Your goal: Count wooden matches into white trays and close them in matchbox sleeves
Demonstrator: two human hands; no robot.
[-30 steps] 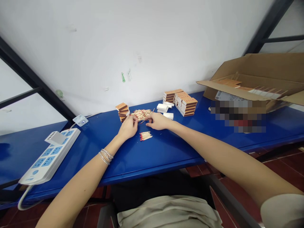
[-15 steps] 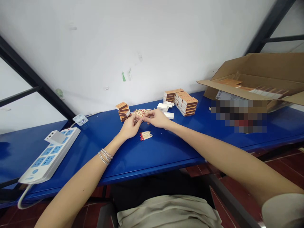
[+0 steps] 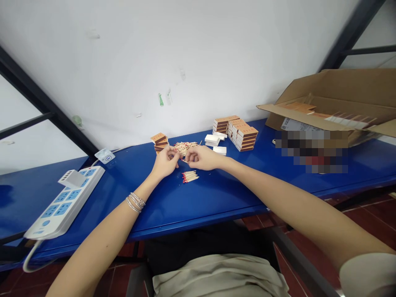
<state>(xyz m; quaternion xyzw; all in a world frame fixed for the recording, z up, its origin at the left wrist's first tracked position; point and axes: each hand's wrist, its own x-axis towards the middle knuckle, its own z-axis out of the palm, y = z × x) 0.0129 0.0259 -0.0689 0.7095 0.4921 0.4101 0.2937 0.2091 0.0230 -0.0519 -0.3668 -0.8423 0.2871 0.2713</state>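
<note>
My left hand (image 3: 165, 162) and my right hand (image 3: 201, 158) are raised a little above the blue table (image 3: 216, 198), fingers pinched, with a few matches held between them. Just behind them lies a loose pile of red-tipped matches (image 3: 185, 147). In front of my right hand a small aligned bundle of matches (image 3: 189, 176) rests on the table. A short stack of brown matchboxes (image 3: 160, 142) stands behind my left hand. White inner trays (image 3: 214, 140) and a larger block of brown matchboxes (image 3: 241, 133) sit to the right of the pile.
An open cardboard box (image 3: 337, 107) stands at the right on the table. A white and blue power strip (image 3: 66, 200) lies at the left, with a small charger (image 3: 105, 156) near the wall. Black metal frame bars rise on both sides.
Both hands lifted off the loose pile and drew back toward me, closing together on a few matches. The aligned bundle has not moved.
</note>
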